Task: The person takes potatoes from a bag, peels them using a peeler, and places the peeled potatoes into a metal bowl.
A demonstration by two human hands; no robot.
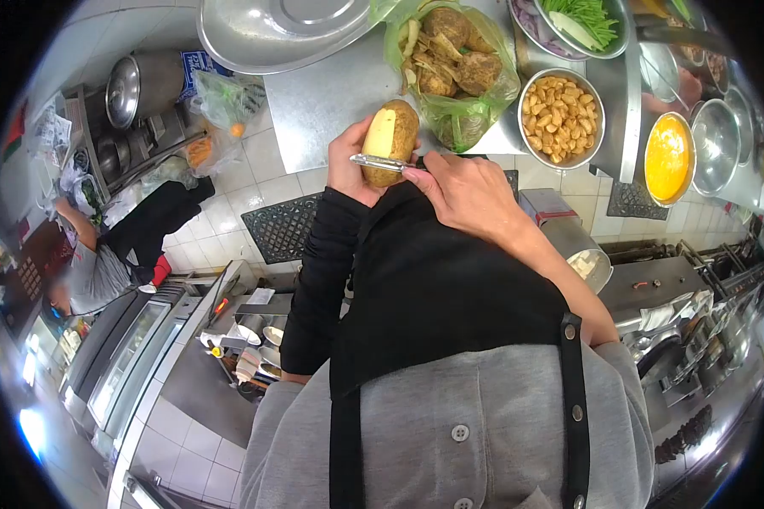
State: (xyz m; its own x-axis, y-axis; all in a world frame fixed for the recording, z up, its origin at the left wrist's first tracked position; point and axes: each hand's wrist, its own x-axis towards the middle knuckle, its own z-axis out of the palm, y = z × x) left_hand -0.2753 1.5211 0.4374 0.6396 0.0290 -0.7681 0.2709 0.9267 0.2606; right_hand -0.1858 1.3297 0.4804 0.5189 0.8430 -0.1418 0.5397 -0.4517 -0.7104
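My left hand [348, 163] is wrapped round a large brown potato [406, 127], held upright above the front edge of the steel table. A pale peeled strip runs down the potato's left part. My right hand [471, 191] grips a metal peeler [380, 162], whose blade end lies across the potato's lower part. Just beyond my hands, a green plastic bag [502, 97] lies open on the table with several unpeeled potatoes [479, 72] and some peelings in it.
A steel table [301, 110] bears a big metal basin [284, 55]. At the right are a bowl of light brown chunks [560, 120], a bowl of orange liquid [668, 159] and a bowl of green strips [592, 25]. Another person [102, 273] is at the far left.
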